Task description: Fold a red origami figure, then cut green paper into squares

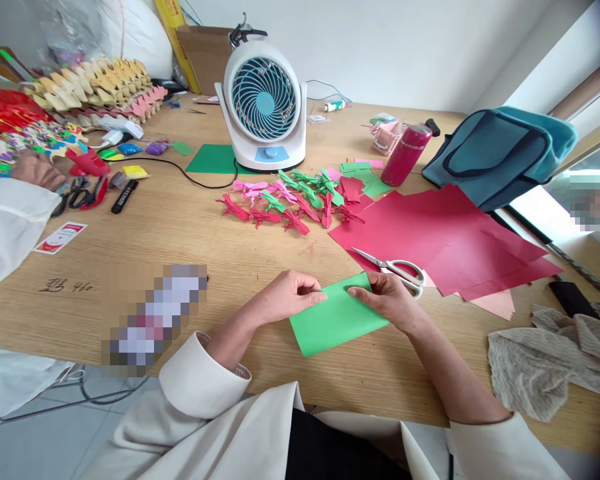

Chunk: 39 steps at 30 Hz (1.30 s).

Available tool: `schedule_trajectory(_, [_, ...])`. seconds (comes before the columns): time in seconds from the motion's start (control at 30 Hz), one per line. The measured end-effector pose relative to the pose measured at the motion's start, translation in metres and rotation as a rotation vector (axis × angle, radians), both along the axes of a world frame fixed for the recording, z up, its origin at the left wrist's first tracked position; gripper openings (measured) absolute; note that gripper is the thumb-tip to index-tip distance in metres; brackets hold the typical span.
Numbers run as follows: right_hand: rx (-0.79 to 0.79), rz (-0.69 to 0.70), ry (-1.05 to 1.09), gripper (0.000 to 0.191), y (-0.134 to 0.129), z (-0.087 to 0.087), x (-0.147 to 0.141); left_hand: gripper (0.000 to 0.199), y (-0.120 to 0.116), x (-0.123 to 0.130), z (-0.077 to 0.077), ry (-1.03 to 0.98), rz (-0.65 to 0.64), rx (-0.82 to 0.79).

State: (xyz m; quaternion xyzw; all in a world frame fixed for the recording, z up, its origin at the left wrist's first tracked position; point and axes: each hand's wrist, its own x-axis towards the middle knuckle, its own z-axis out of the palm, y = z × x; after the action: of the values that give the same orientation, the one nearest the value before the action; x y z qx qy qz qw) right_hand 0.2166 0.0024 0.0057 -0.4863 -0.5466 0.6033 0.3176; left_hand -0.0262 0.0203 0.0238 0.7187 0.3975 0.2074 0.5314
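A green sheet of paper (337,317), its far edge bent over, is held between my hands above the table. My left hand (295,293) pinches its upper left corner, thumb on top. At the upper right corner my right hand (387,299) grips the paper with the thumb pressed on it. White-handled scissors (405,270) lie just beyond my right hand, partly over large red sheets (425,233). Folded paper pieces (290,200) in pink, green and red lie in a group farther back.
A white fan (265,103) stands at the back, with a red bottle (407,155) and teal bag (500,153) to its right. Another person's hand (33,170) and white sleeve are at far left. A grey cloth (535,363) lies right; a marker (125,197) lies left.
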Motion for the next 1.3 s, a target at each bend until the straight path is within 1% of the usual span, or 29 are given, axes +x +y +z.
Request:
schedule_trajectory(0.13, [0.026, 0.016, -0.012, 0.04, 0.0, 0.003, -0.001, 0.033, -0.001, 0.0, 0.0, 0.011, 0.013, 0.012])
schedule_trajectory(0.27, [0.082, -0.028, -0.085, 0.049, 0.0, 0.007, -0.002, 0.033, -0.001, 0.0, 0.001, 0.022, 0.017, 0.025])
schedule_trajectory(0.33, [0.092, -0.022, -0.089, 0.052, 0.0, 0.007, -0.001, 0.033, -0.001, 0.0, 0.002, 0.024, 0.016, 0.028])
schedule_trajectory(0.47, [0.085, -0.001, -0.077, 0.051, 0.0, 0.005, -0.001, 0.034, -0.001, 0.0, 0.002, 0.027, 0.012, 0.029])
schedule_trajectory(0.7, [0.068, -0.01, -0.069, 0.05, -0.001, 0.003, 0.0, 0.035, -0.001, 0.0, 0.002, 0.038, 0.007, 0.023])
schedule_trajectory(0.8, [0.063, -0.045, -0.021, 0.047, 0.0, 0.003, 0.003, 0.036, -0.001, -0.001, 0.001, 0.012, 0.025, 0.015])
schedule_trajectory(0.87, [0.054, -0.098, 0.055, 0.043, 0.0, 0.003, 0.003, 0.036, 0.0, -0.002, 0.0, -0.02, 0.076, 0.016])
schedule_trajectory(0.97, [0.006, -0.189, 0.227, 0.039, 0.0, 0.003, -0.001, 0.038, 0.002, 0.0, -0.005, -0.079, 0.211, 0.056])
schedule_trajectory(1.07, [-0.064, -0.239, 0.366, 0.048, -0.001, 0.002, -0.012, 0.038, 0.001, 0.006, -0.01, -0.148, 0.325, 0.099])
schedule_trajectory(1.23, [-0.121, -0.355, 0.486, 0.054, -0.003, 0.002, -0.028, 0.038, -0.003, 0.018, -0.017, -0.186, 0.437, 0.109])
schedule_trajectory(1.3, [-0.123, -0.375, 0.515, 0.056, -0.004, 0.002, -0.033, 0.037, -0.005, 0.021, -0.018, -0.194, 0.481, 0.125])
